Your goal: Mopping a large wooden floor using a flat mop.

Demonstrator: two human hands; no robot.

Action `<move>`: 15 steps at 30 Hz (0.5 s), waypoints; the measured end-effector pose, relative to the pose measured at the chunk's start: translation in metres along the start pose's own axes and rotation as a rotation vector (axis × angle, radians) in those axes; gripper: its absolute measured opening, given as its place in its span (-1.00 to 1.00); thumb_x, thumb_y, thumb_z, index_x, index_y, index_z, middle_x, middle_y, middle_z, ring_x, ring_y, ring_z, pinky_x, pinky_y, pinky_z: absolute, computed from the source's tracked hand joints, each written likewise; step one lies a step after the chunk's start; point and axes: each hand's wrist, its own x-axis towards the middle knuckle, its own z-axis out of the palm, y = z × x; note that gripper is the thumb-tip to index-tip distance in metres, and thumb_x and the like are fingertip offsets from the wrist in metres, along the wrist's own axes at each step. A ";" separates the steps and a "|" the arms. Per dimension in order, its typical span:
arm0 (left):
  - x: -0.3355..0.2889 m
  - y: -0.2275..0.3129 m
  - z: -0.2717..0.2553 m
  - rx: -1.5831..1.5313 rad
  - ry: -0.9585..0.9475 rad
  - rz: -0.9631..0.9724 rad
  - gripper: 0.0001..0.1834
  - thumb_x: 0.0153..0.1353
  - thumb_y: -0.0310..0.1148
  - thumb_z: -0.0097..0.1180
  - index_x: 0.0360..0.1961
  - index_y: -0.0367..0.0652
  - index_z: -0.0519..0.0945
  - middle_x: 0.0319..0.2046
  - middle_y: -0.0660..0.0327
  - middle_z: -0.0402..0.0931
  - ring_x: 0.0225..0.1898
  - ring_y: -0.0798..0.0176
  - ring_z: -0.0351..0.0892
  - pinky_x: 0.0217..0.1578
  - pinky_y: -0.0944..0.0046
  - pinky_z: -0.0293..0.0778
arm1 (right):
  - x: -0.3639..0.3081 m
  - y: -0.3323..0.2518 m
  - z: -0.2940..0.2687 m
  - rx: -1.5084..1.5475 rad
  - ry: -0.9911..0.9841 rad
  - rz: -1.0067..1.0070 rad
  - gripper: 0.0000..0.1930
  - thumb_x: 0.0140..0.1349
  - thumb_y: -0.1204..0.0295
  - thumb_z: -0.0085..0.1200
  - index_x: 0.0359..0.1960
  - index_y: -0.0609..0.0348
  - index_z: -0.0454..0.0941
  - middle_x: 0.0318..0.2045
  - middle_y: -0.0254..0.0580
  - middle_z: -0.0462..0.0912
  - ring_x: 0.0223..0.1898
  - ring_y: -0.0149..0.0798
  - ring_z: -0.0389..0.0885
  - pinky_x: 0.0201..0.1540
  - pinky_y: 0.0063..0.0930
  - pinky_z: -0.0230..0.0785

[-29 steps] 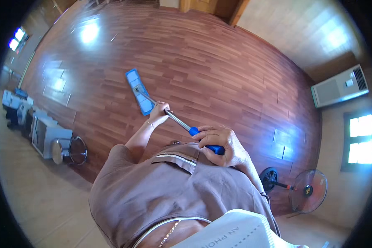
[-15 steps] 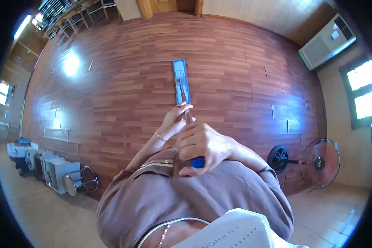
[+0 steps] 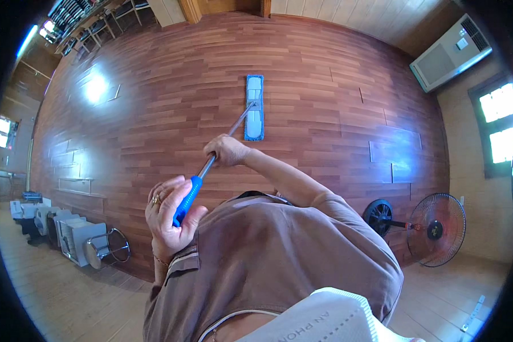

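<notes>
A flat floor mop with a long rectangular blue and pale head point(image 3: 254, 122) lies flat on the wooden floor ahead of me. Its thin metal pole point(image 3: 241, 121) slants from the head toward my lower left and ends in a blue grip point(image 3: 188, 200). Around that grip my left hand point(image 3: 171, 214) is loosely closed, thumb on one side and fingers on the other. Farther down the pole, nearer the mop head, my right hand point(image 3: 228, 150) is wrapped in a fist, with my right forearm crossing in front of my body.
At the right stands a round fan point(image 3: 435, 229) on a dark base point(image 3: 380, 217). A white air conditioner point(image 3: 450, 54) is by the far right wall. At the left are a metal-framed stool point(image 3: 107, 246) and pale boxy items point(image 3: 77, 239). Chairs point(image 3: 97, 31) stand far left.
My hands have traded places: the left moved back to the blue grip, the right forward onto the pole. The grip end swung left, and the mop head shifted slightly right and away.
</notes>
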 end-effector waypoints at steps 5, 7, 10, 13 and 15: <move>-0.006 0.008 0.014 -0.023 -0.015 -0.019 -0.77 0.01 -0.46 0.31 -0.27 -0.18 0.60 -0.34 0.11 0.63 -0.27 0.03 0.65 -0.19 0.08 0.50 | -0.023 0.072 0.012 -0.185 -0.147 0.381 -0.84 -0.05 0.30 0.22 -0.40 -0.11 0.54 -0.35 -0.38 0.63 -0.14 -0.22 0.61 -0.15 -0.08 0.29; -0.010 0.000 0.015 -0.050 0.067 -0.003 -0.78 0.01 -0.50 0.27 -0.26 -0.19 0.59 -0.35 0.11 0.64 -0.27 0.04 0.67 -0.18 0.06 0.50 | -0.017 0.058 0.008 -0.347 -0.187 0.379 -0.87 0.04 0.20 0.15 -0.38 -0.17 0.58 -0.31 -0.40 0.65 -0.10 -0.24 0.61 -0.05 -0.11 0.22; 0.002 0.000 0.015 -0.094 0.046 0.050 -0.82 0.11 -0.50 0.19 -0.24 -0.22 0.56 -0.37 0.12 0.65 -0.27 0.03 0.67 -0.14 -0.02 0.49 | -0.035 0.058 0.003 -0.328 -0.016 0.338 -0.88 -0.07 0.31 0.18 -0.47 -0.10 0.51 -0.40 -0.39 0.59 -0.14 -0.21 0.58 -0.12 -0.08 0.23; 0.012 0.007 0.030 -0.157 0.043 0.042 -0.85 0.16 -0.42 0.17 -0.25 -0.21 0.54 -0.39 0.13 0.64 -0.26 0.05 0.67 0.01 -0.14 0.40 | -0.066 0.062 -0.013 -0.359 0.057 0.393 -0.86 -0.11 0.30 0.21 -0.50 -0.09 0.51 -0.42 -0.35 0.59 -0.16 -0.18 0.58 -0.12 -0.11 0.25; 0.027 0.010 0.042 -0.229 -0.019 0.092 -0.83 0.17 -0.35 0.18 -0.27 -0.20 0.55 -0.41 0.14 0.64 -0.27 0.05 0.68 0.12 -0.21 0.30 | -0.093 0.062 -0.029 -0.336 0.147 0.449 -0.86 -0.17 0.29 0.20 -0.50 -0.11 0.57 -0.43 -0.34 0.63 -0.19 -0.18 0.61 -0.15 -0.07 0.27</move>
